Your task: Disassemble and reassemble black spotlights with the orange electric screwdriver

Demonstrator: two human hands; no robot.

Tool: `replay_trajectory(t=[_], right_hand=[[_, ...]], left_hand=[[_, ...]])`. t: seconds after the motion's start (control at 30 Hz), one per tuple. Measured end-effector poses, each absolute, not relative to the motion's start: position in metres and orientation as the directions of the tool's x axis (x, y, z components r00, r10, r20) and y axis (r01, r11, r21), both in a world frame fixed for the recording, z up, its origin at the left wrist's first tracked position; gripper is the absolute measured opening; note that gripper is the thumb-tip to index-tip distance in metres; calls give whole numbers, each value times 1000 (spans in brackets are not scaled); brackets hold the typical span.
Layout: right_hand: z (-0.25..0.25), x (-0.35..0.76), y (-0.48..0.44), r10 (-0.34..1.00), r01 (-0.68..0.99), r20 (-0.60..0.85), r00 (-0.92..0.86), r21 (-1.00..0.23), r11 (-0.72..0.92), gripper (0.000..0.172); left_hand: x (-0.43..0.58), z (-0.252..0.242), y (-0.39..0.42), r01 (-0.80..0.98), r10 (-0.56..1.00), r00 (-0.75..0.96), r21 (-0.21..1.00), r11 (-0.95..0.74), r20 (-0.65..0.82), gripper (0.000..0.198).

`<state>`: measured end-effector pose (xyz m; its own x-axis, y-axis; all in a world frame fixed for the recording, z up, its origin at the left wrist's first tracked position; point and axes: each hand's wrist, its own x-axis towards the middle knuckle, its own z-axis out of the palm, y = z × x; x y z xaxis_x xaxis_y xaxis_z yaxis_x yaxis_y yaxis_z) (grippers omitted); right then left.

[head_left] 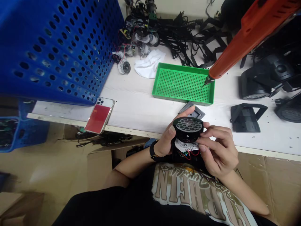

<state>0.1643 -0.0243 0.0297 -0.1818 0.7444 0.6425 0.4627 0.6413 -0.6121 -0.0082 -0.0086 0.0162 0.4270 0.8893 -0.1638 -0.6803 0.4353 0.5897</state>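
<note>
Well — green tray (182, 83) beyond held lamp (188, 125).

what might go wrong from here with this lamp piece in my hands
The black lens unit is held in the left hand with the right hand's fingers against it, so a slip might drop it. The thin red wires just below could get snagged or pinched. The phone appears to overhang the table edge, so a bump might knock it off.
</note>
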Motion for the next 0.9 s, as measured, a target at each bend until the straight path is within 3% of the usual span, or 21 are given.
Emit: replay_trajectory(t=[0.3, 0.53, 0.63, 0.9], right_hand=[[47, 174, -28, 860, 367, 441, -256, -779, 508, 30], [50, 177, -21, 858, 377, 395, -329, -778, 503, 26], [50, 178, -19, 852, 412, 407, -329, -750, 518, 23], [54, 179, 10, 770, 546, 322, -551, -558, 624, 23]], left_hand=[[-14, 15, -12, -689, 847, 456, 495, 530, -274, 105], [-13, 13, -12, -655, 867, 457, 584, 480, -199, 96], [-10, 12, -13, -682, 887, 408, 574, 453, -215, 90], [2, 3, -2, -794, 836, 379, 324, 514, -396, 65]])
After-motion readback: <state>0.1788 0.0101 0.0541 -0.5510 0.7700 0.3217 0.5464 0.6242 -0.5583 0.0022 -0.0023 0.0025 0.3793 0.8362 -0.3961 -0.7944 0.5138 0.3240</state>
